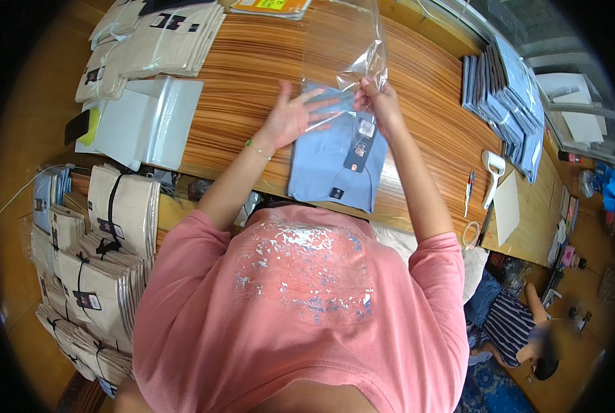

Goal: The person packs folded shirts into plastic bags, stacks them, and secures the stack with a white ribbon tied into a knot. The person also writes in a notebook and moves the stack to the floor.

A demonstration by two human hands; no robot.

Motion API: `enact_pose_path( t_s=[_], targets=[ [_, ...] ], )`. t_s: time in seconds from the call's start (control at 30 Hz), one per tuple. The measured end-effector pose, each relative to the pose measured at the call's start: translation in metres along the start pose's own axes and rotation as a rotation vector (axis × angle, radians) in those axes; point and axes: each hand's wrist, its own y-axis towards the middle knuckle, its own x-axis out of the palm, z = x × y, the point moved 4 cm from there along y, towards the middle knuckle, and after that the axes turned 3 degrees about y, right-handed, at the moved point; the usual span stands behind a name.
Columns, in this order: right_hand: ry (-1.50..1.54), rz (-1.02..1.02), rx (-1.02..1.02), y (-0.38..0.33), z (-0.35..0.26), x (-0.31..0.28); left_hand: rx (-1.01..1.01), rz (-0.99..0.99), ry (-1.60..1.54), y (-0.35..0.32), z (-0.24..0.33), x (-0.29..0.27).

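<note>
A folded light blue garment (319,168) lies on the wooden table in front of me, with a dark hang tag (360,144) on a thin string on top. A clear plastic bag (342,41) stretches from the garment's far end toward the far side of the table, crinkled near my right hand (382,110). Fingers of that hand pinch the plastic at the garment's far right corner. My left hand (294,118) is spread flat at the far left part of the garment; whether its fingers lie under the film or over it, I cannot tell.
Tied cream garment bundles (166,41) are stacked far left, beside clear plastic sleeves (173,124) and a dark phone (77,128). Blue garments (504,103) are piled at right, near a white lint roller (492,175) and a pen (469,193). Another person (514,320) is at lower right.
</note>
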Motion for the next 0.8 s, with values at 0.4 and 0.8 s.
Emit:
enact_pose_path(
  t_s=[0.4, 0.8],
  targets=[
    [0.258, -0.196, 0.351, -0.005, 0.023, -0.074, 0.125, 0.490, 0.532, 0.035, 0.011, -0.008],
    [0.642, -0.267, 0.197, 0.015, 0.031, -0.097, 0.054, 0.341, 0.433, 0.053, 0.023, -0.010]
  ],
)
